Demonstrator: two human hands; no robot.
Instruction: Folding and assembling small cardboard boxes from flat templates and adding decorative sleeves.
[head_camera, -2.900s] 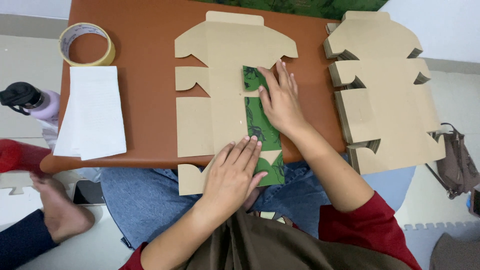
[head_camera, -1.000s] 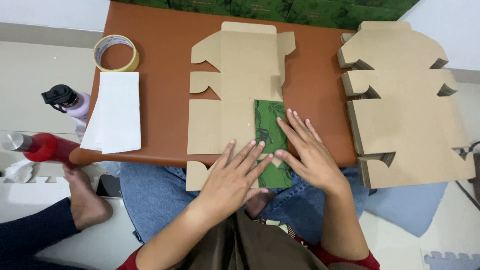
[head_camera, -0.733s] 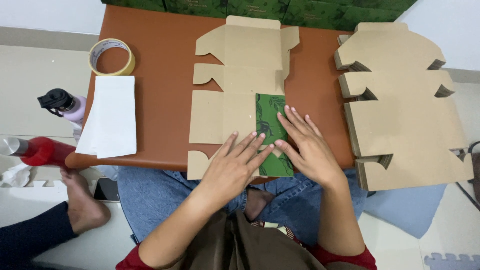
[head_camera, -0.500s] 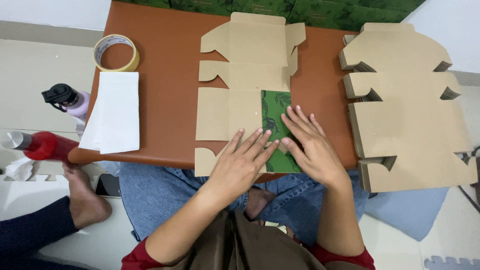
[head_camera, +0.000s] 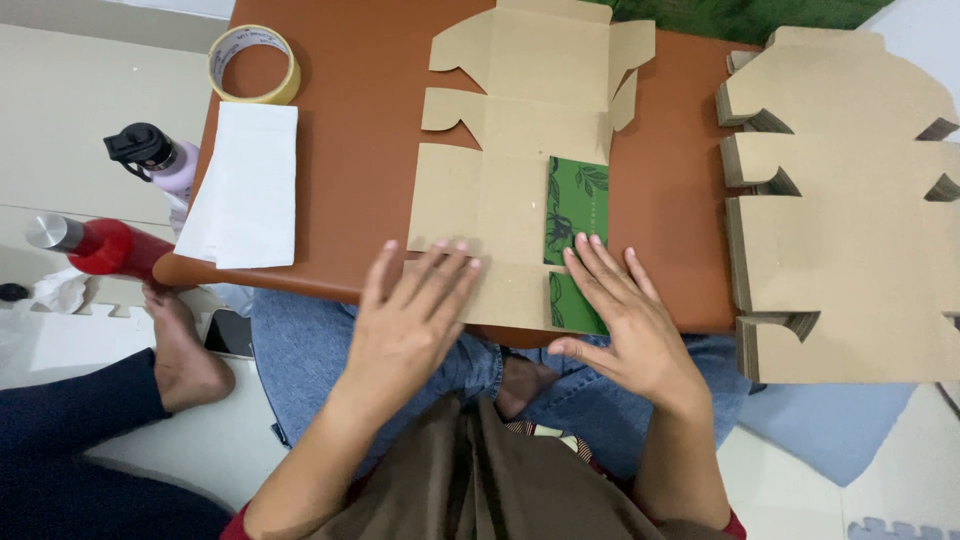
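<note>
A: Against the view of half a second ago, we see the flat cardboard cut-out (head_camera: 505, 170) lying on the brown table (head_camera: 360, 150) much as before, its near edge at the table's near edge. Our hands have slid toward us, and the folded green printed flap (head_camera: 577, 212) is now mostly uncovered.

B: And the grip? We find the left hand (head_camera: 410, 325) spread flat, fingers apart, palm down on the cut-out's near panel, grasping nothing.

A: The right hand (head_camera: 625, 325) is likewise released: open, its fingertips (head_camera: 580, 255) pressing the near end of the green flap, the thumb out beyond the table edge.

B: Right of the cut-out lies a stack of cardboard blanks (head_camera: 850, 200); left of it, a white paper sheet (head_camera: 245, 185) and, beyond that, a tape roll (head_camera: 253, 64).
</note>
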